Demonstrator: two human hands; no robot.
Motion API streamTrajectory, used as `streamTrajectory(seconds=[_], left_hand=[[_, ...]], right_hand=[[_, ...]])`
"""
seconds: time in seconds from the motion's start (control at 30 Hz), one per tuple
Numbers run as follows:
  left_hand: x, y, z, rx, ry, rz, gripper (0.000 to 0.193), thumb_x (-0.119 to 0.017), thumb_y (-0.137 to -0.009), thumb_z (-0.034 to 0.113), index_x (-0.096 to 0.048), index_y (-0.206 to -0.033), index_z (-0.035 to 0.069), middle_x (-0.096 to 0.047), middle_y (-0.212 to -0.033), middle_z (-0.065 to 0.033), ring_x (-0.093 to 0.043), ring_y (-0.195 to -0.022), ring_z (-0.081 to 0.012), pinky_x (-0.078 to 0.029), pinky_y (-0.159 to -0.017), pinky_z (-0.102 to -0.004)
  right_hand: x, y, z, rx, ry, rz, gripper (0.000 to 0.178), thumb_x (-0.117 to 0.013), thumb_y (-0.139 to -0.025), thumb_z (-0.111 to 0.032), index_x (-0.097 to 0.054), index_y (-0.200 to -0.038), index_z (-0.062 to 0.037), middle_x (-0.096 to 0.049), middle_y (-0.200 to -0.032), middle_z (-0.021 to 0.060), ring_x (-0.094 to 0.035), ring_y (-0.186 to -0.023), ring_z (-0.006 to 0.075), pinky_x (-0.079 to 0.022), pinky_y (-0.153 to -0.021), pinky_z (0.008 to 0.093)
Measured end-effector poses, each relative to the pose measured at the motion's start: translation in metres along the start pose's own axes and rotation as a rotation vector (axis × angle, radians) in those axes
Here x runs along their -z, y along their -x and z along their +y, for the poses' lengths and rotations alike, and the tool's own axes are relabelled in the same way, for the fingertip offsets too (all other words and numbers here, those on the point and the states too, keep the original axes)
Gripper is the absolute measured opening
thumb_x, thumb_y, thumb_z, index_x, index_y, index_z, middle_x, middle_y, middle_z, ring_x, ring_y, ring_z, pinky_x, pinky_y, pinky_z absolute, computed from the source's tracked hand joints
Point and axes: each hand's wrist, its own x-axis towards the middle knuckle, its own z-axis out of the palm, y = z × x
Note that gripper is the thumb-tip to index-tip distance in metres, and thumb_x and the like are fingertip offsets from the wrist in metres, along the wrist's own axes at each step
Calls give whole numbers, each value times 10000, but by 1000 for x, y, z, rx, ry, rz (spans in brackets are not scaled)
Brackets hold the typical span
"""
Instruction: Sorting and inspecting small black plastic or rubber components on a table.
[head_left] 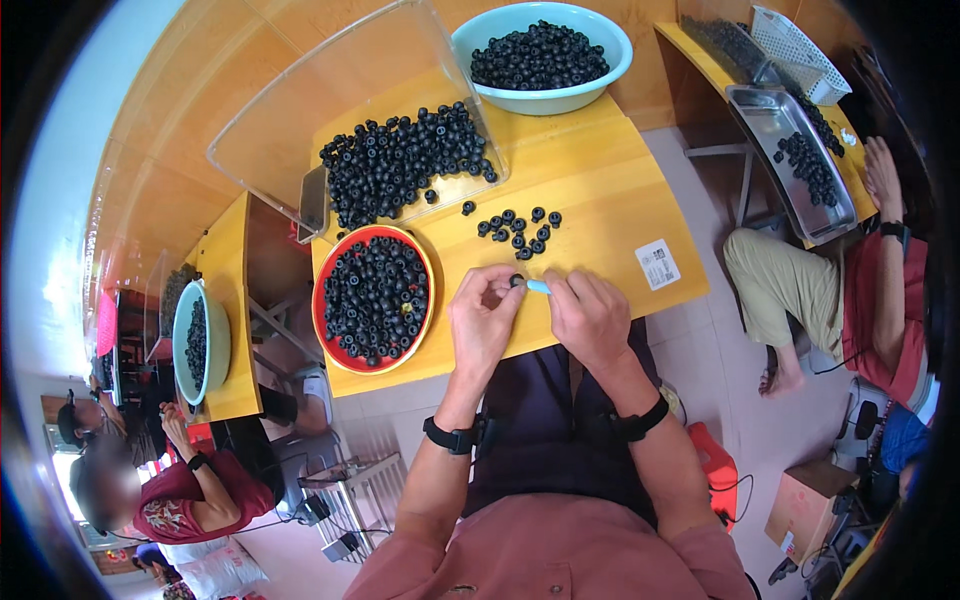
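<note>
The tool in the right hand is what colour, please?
The tool is light blue, best seen in the head view.

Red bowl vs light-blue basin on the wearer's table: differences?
Colour: red bowl has a yellow outer edge; light-blue basin is pale all over.
Place: red bowl sits just left of the left hand; light-blue basin stands at the far end of the yellow table.
Size: light-blue basin looks wider than red bowl.
Shared: both round, both holding many small black parts.
</note>
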Motion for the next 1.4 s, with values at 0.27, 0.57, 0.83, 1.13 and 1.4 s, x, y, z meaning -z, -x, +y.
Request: streamTrajectory(seconds=[0.27,0.57,0.83,1.13,1.4], left_hand=[[1,2,2,-23,-6,-30,277,-796,-907,-66,-705,-1164,-23,-705,-1037,-57,-694,-948,-107,-578,-871,-251],[5,6,-12,0,438,-22,322,-769,-915,-114,-665,-1204,-16,-709,-1041,-48,-703,-955,-108,-575,-875,-241],[12,7,-4,-143,131,89,225,-782,-901,-90,-749,-1105,1,-691,-1044,-69,-689,-906,-131,-574,-841,-269],[101,-13,36,-372,-674,240,288,-764,-821,-70,-751,-1083,48,-705,-1058,-122,-698,-969,-294,-564,-871,-381],[68,-83,41,-380,-800,-124,299,-682,-887,-8,-729,-1182,-13,-719,-1157,-234,-699,-1069,-425,-559,-935,-474]], right_hand=[[2,-2,0,8,-11,-22,149,-740,-863,-89,-735,-1010,-66,-547,-752,52,-638,-690,227,-523,-611,379],[0,-4,-1,-35,5,-29,161,-720,-847,-89,-738,-1004,-56,-586,-765,56,-663,-709,232,-544,-622,379],[-1,-4,-3,-16,-1,-15,155,-713,-843,-73,-734,-995,-55,-593,-769,58,-664,-717,236,-542,-631,378],[2,-1,-1,-34,-18,-1,139,-719,-857,-63,-731,-996,-56,-588,-778,69,-653,-722,253,-531,-645,398],[2,-2,-2,-40,-32,20,128,-718,-858,-74,-726,-985,-58,-559,-777,67,-654,-735,251,-542,-657,398]])
